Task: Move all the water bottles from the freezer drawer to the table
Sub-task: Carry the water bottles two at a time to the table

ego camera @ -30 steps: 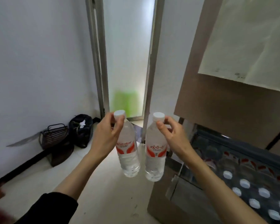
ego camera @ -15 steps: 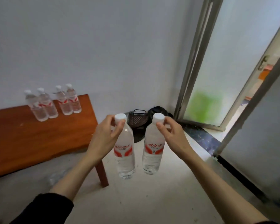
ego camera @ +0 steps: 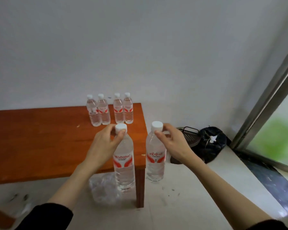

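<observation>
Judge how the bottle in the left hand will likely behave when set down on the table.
The bottle looks full, so probably heavy for its size. Tall and narrow, it may tip if landed crooked. The left hand grips only its neck, so it could swing.

Clear plastic, varnished wood, matt wall.

Both held bottles, left one (ego camera: pixel 124 161) and right one (ego camera: pixel 155 157), are showing clear ribbed plastic w/ glossy red-white film labels and matt white plastic caps; same for the four bottles (ego camera: pixel 110 110) at 12 o'clock. Table (ego camera: pixel 40 138) is looking like smooth reddish varnished wood, semi-gloss, w/ small pale chips. Wall (ego camera: pixel 140 47) is reading matt, painted. Door frame (ego camera: pixel 264 97) at 2 o'clock is showing brushed metal, its pane frosted. Bag (ego camera: pixel 211 143) at 3 o'clock is shining like thin black plastic. Crumpled clear plastic wrap (ego camera: pixel 103 190) is lying under the table. Floor (ego camera: pixel 181 205) is looking pale, smooth, scuffed.
</observation>
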`<state>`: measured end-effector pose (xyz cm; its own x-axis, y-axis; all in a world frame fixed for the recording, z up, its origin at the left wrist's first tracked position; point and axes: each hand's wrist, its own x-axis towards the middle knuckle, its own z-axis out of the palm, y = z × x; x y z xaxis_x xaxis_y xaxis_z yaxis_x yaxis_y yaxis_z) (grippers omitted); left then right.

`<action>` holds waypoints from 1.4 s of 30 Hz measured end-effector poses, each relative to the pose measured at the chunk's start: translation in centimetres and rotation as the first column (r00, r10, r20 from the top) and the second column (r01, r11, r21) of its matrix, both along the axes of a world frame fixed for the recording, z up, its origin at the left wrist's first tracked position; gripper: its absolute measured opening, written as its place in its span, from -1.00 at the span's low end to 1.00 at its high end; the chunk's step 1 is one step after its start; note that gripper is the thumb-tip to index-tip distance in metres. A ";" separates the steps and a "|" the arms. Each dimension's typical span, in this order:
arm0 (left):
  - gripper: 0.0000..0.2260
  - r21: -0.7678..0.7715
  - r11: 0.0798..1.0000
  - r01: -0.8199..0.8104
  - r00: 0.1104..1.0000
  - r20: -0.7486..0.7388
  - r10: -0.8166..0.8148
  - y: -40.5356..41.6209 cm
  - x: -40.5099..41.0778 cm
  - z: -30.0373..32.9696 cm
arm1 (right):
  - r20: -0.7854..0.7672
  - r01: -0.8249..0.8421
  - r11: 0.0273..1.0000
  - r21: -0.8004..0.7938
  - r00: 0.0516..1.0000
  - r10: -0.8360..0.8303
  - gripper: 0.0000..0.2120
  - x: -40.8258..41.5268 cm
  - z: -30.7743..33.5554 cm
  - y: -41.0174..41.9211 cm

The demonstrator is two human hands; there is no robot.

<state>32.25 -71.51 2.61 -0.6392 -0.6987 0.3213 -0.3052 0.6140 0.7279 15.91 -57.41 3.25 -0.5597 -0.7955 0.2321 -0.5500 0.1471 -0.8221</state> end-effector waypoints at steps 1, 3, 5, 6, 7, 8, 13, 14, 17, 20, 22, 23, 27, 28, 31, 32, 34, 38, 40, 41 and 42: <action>-0.74 -0.011 1.000 -0.008 1.000 0.017 0.009 -1.6 -0.4 0.1 | -0.004 -0.014 1.000 0.007 1.000 0.015 -0.65 -0.5 -0.1 -1.8; -0.74 -0.057 0.998 -0.032 0.997 0.075 0.037 -4.7 -0.9 0.4 | -0.015 -0.031 0.999 0.034 0.999 0.031 -0.63 -1.3 -0.1 -5.1; -0.71 -0.110 0.992 -0.055 0.989 0.129 0.069 -7.6 -1.4 0.6 | -0.048 -0.054 0.997 0.050 0.997 0.056 -0.62 -2.0 0.0 -8.2; -0.68 -0.120 0.991 -0.066 0.987 0.140 0.083 -8.9 -1.5 0.7 | -0.071 -0.067 0.996 0.058 0.995 0.072 -0.62 -2.3 0.0 -9.7; -0.67 -0.115 0.990 -0.080 0.985 0.141 0.096 -10.2 -1.6 0.7 | -0.098 -0.081 0.995 0.066 0.991 0.087 -0.62 -2.5 -0.1 -11.2; -0.66 -0.102 0.990 -0.095 0.985 0.134 0.109 -11.4 -1.7 0.7 | -0.124 -0.093 0.993 0.075 0.987 0.102 -0.62 -2.7 -0.2 -12.6; -0.64 -0.036 0.991 -0.131 0.979 0.151 0.135 -17.4 -1.8 -0.7 | -0.179 -0.147 0.983 0.109 0.970 0.165 -0.65 -3.4 -1.6 -19.4; -0.65 -0.022 0.991 -0.133 0.979 0.154 0.135 -18.7 -1.7 -1.1 | -0.179 -0.144 0.981 0.131 0.970 0.167 -0.65 -3.5 -2.0 -20.9; -0.68 0.019 0.991 -0.133 0.976 0.176 0.128 -22.8 -1.8 -2.1 | -0.185 -0.138 0.974 0.181 0.968 0.172 -0.63 -3.8 -3.4 -25.2; -0.73 0.037 0.993 -0.114 0.976 0.191 0.105 -27.0 -1.7 -3.2 | -0.200 -0.143 0.965 0.218 0.962 0.188 -0.62 -3.8 -5.1 -29.1; -0.74 0.030 0.996 -0.085 0.974 0.212 0.077 -29.9 -1.9 -3.9 | -0.191 -0.135 0.959 0.249 0.964 0.186 -0.63 -3.9 -6.1 -31.6; -0.73 0.027 0.997 -0.074 0.972 0.227 0.066 -31.2 -2.0 -4.3 | -0.190 -0.127 0.953 0.275 0.965 0.183 -0.63 -3.9 -6.6 -32.7; -0.67 0.045 0.999 -0.015 0.958 0.288 0.002 -35.8 -2.5 -5.4 | -0.179 -0.086 0.937 0.338 0.972 0.154 -0.62 -3.9 -8.1 -36.8; -0.66 0.053 0.999 -0.001 0.954 0.300 -0.015 -36.8 -2.6 -5.7 | -0.176 -0.080 0.938 0.338 0.973 0.146 -0.61 -3.9 -8.5 -37.7; -0.66 0.090 0.996 0.022 0.953 0.300 -0.048 -39.2 -2.9 -6.8 | -0.172 -0.057 0.937 0.346 0.977 0.123 -0.62 -3.9 -9.5 -39.8; -0.65 0.098 0.995 0.024 0.955 0.292 -0.052 -39.6 -3.0 -7.1 | -0.166 -0.051 0.935 0.350 0.979 0.115 -0.63 -3.9 -9.8 -40.4; -0.62 0.111 0.994 0.025 0.963 0.264 -0.054 -40.3 -3.3 -7.8 | -0.145 -0.046 0.934 0.355 0.984 0.103 -0.65 -4.0 -10.2 -41.5; -0.58 0.137 0.990 0.039 0.976 0.207 -0.067 -41.4 -3.7 -9.0 | -0.116 -0.042 0.935 0.353 0.989 0.088 -0.66 -3.9 -10.9 -42.9; -0.56 0.123 0.991 0.049 0.977 0.199 -0.073 -41.9 -3.9 -9.4 | -0.099 -0.042 0.938 0.344 0.992 0.081 -0.67 -4.0 -11.1 -43.4; -0.55 0.113 0.992 0.053 0.979 0.192 -0.074 -42.0 -4.1 -9.6 | -0.089 -0.040 0.940 0.338 0.993 0.075 -0.67 -4.1 -11.1 -43.6; -0.55 0.100 0.994 0.050 0.979 0.190 -0.069 -42.1 -4.3 -9.7 | -0.081 -0.041 0.942 0.333 0.994 0.072 -0.67 -4.2 -11.0 -43.8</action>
<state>27.98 -113.59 -7.14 -0.7240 -0.6789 0.1226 -0.4102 0.5666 0.7147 11.72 -101.19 -7.79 -0.5006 -0.8656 -0.0015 -0.6350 0.3684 -0.6790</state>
